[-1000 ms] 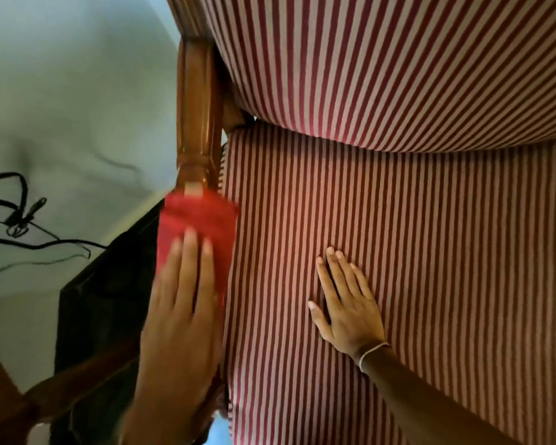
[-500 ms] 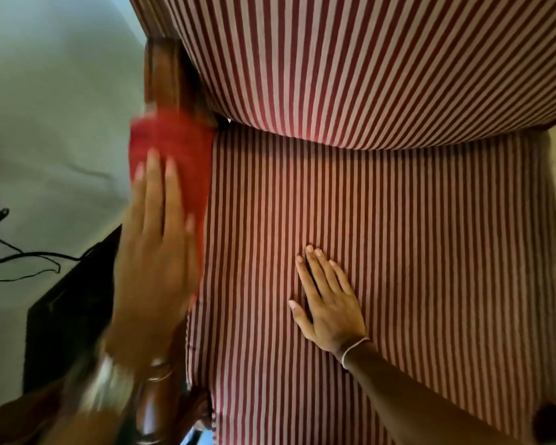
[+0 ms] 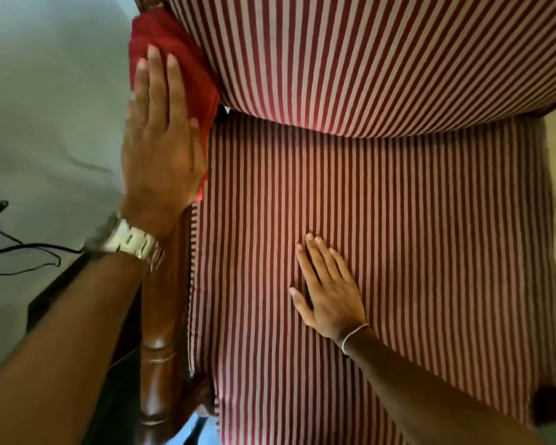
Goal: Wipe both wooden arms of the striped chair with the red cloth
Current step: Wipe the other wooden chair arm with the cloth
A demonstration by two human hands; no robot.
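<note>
My flat left hand (image 3: 161,149) presses the red cloth (image 3: 170,49) onto the brown wooden chair arm (image 3: 161,316); my flat right hand (image 3: 328,297) rests on the striped seat (image 3: 414,236).

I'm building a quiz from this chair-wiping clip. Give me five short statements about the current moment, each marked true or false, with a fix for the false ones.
1. The left hand presses the red cloth with straight fingers. True.
2. The right hand grips the wooden arm. False: it lies flat on the striped seat.
3. The red cloth is at the far end of the wooden arm, beside the chair back. True.
4. The watch is on the right wrist. False: it is on the left wrist; the right wrist wears a thin band.
5. Dark cables lie left of the chair. True.
</note>
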